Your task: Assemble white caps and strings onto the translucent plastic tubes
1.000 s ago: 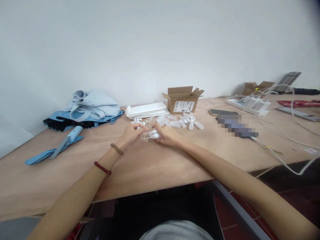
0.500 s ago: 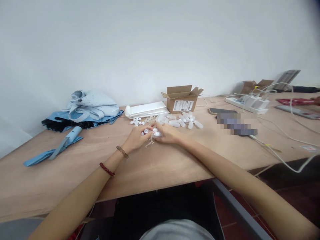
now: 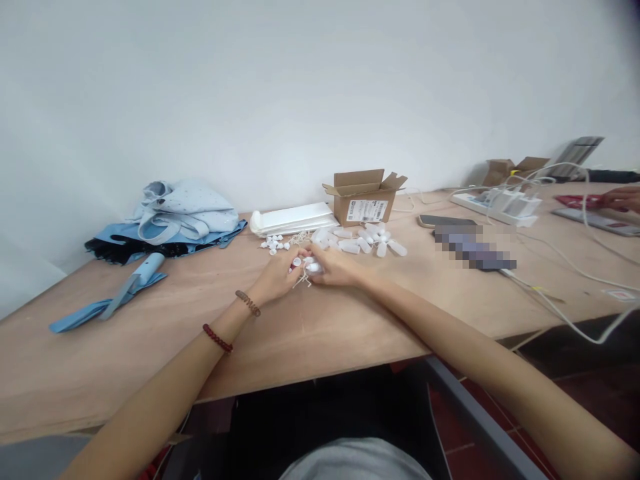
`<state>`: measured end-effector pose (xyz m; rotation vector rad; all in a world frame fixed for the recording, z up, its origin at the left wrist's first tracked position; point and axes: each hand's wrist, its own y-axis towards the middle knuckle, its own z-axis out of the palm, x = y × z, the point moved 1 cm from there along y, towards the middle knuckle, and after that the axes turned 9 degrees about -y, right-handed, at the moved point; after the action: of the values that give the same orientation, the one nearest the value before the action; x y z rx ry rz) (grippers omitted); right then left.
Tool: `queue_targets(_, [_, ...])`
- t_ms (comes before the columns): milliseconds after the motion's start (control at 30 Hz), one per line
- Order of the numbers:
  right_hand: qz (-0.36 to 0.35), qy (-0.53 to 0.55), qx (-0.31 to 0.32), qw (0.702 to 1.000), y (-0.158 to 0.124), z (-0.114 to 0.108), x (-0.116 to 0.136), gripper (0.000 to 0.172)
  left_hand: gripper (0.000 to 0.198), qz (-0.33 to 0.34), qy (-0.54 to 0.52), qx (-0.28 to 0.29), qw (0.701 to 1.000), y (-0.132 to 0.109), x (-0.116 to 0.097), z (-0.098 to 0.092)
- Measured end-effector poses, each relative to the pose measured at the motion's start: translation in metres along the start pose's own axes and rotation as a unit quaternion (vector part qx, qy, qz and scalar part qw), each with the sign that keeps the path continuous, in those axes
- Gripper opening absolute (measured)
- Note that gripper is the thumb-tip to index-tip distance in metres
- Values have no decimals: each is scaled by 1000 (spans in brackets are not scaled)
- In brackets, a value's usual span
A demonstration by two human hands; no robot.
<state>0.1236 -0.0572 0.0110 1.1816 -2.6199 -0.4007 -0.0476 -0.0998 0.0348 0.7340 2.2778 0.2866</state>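
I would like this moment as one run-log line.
left hand: holds white cap | right hand: holds white pieces | beyond: cardboard box

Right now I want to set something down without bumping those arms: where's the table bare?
Between the umbrella handle and left arm; and between right arm, bottles and cabled phone. It is crowded beyond the hands, with white pieces, bottles and box close together, and around the power strip.
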Motion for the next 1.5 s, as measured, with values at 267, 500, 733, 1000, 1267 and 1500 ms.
queue_targets(267, [17, -3, 4, 1000, -1, -1, -5, 28, 23, -4, 17, -25, 1000, 0, 3, -5])
queue_targets(500, [20, -18, 9, 1000, -1, 0, 0, 25, 19, -40, 10, -45, 998, 1, 1, -2])
queue_targets(733, [11, -114, 36, 993, 0, -1, 9, 27, 26, -290, -250, -21, 924, 4, 6, 1])
queue_targets(1000, [21, -125, 43, 991, 1, -2, 9, 31, 23, -279, -275, 25, 920, 3, 5, -12])
queue_targets(1267, [15, -131, 50, 990, 1, -1, 10, 34, 35, -352, -303, 18, 885, 2, 7, -4])
queue_targets(1500, [15, -131, 53, 990, 0, -3, 11, 32, 29, -312, -304, 22, 900, 1, 0, -11])
